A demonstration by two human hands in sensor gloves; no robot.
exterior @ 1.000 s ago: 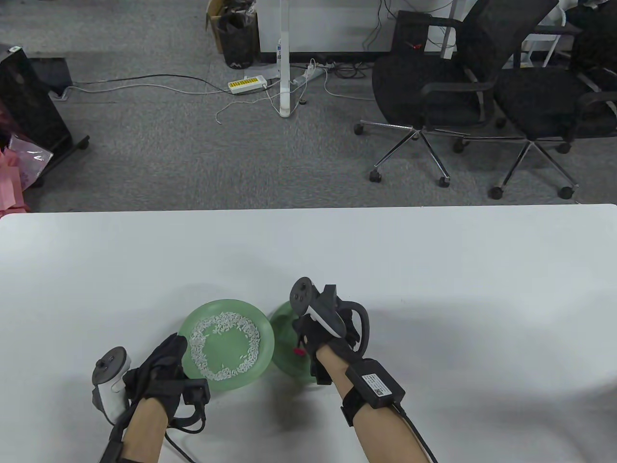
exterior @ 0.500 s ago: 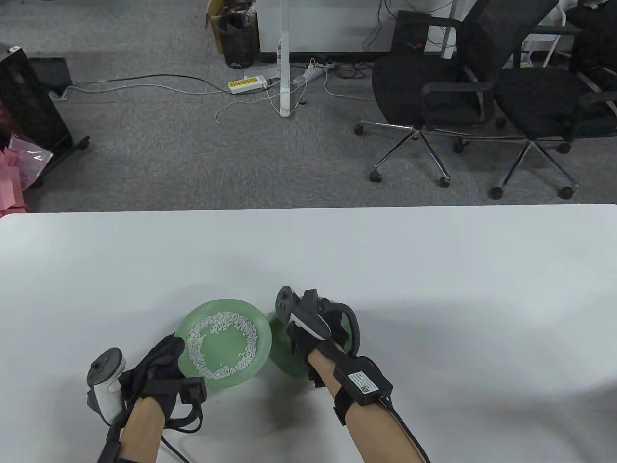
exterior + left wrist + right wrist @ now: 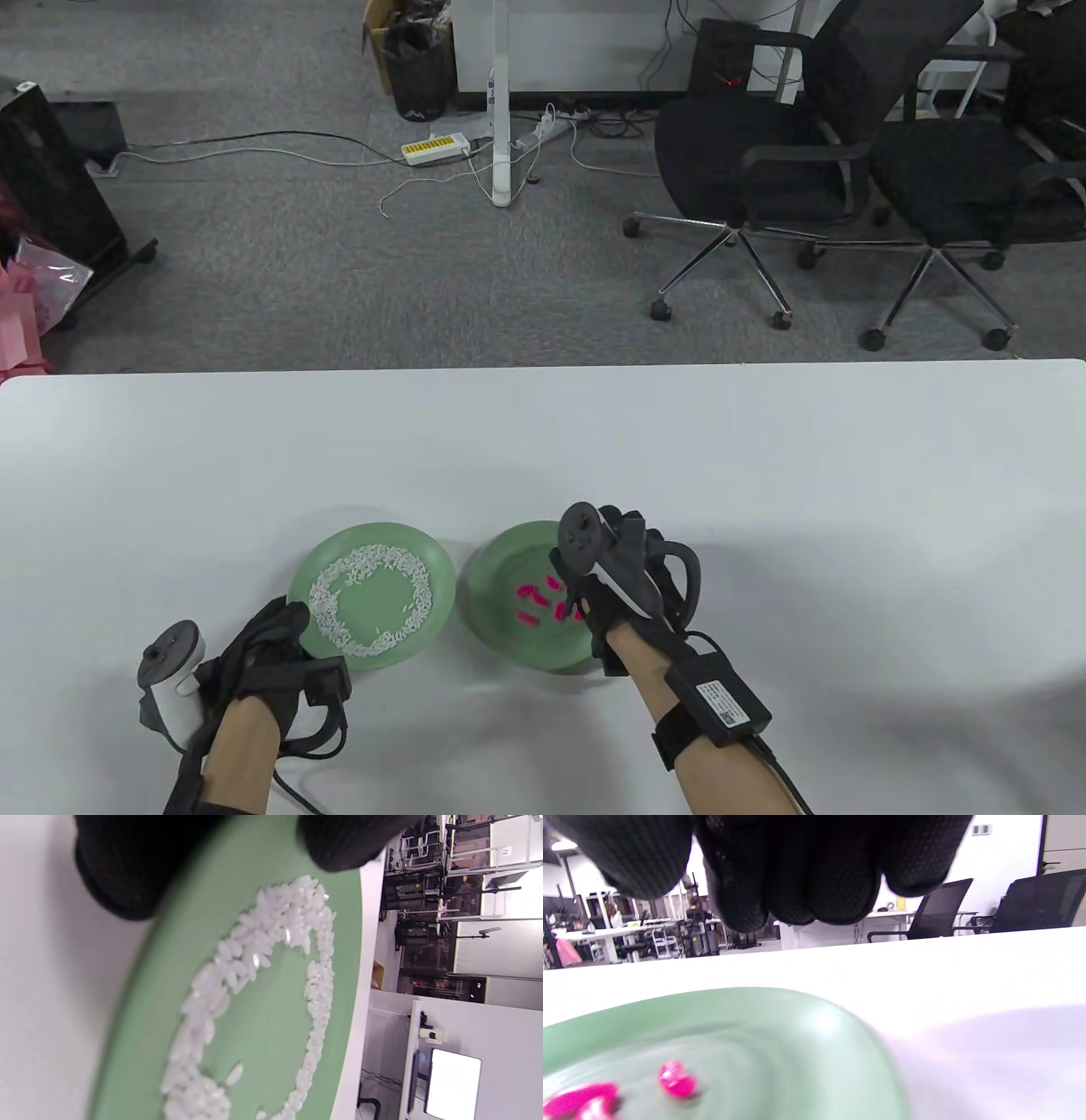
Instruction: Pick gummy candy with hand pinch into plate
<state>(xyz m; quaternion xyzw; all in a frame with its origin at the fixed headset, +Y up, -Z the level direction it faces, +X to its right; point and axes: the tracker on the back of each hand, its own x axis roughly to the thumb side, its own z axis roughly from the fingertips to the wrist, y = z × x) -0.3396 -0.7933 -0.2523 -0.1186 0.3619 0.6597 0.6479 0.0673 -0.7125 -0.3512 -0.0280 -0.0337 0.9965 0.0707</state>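
A green plate (image 3: 496,564) holds several pink gummy candies (image 3: 543,601); they also show in the right wrist view (image 3: 676,1079). My right hand (image 3: 624,556) hovers over that plate's right side. Its fingers (image 3: 797,878) hang curled above the plate (image 3: 780,1027), the thumb a little apart from them, and I see nothing between them. A second green plate (image 3: 369,594) to the left carries a ring of small white pieces (image 3: 327,611). My left hand (image 3: 271,632) grips this plate's near-left rim; in the left wrist view its fingers (image 3: 123,870) lie on the rim (image 3: 140,993).
The two plates sit side by side near the white table's front edge (image 3: 526,764). Bare tabletop (image 3: 764,475) stretches behind and to the right. Office chairs (image 3: 764,161) and cables lie on the floor beyond the table.
My right hand swung left over the gummy plate, then back right, uncovering the pink gummies. My left hand and the plate with white pieces slid left.
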